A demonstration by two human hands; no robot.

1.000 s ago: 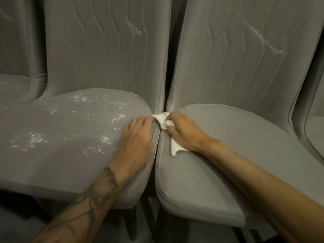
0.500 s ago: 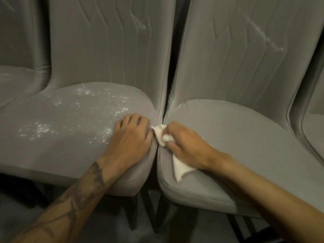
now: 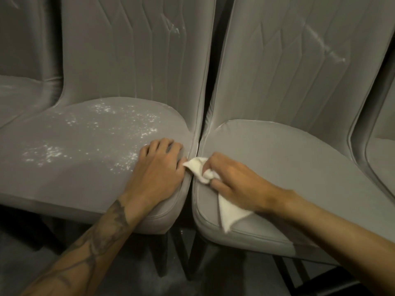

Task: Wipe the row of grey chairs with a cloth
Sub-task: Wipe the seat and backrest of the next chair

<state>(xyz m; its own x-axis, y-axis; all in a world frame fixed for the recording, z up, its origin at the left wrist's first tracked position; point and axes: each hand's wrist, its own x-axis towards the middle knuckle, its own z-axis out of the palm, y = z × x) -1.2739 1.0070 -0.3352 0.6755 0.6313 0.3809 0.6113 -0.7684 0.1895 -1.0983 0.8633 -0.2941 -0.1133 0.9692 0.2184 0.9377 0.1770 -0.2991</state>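
Two grey upholstered chairs stand side by side. The left chair seat (image 3: 81,159) carries scattered white powder. The right chair seat (image 3: 288,167) looks plain grey. A white cloth (image 3: 201,168) lies at the narrow gap between the two seats, and its tail trails toward the right seat's front edge. My right hand (image 3: 235,182) grips the cloth and holds it against the right seat's left edge. My left hand (image 3: 158,169) presses flat on the right edge of the left seat, fingers slightly bent, touching the cloth's tip.
White streaks mark the left backrest (image 3: 175,28) and the right backrest (image 3: 324,45). Further grey chairs show at the far left (image 3: 21,92) and far right (image 3: 382,159). Dark chair legs (image 3: 188,259) and dark floor lie below the seats.
My right hand has drawn the cloth forward along the gap between the seats, toward the front edge. My left hand stays pressed on the left seat's edge.
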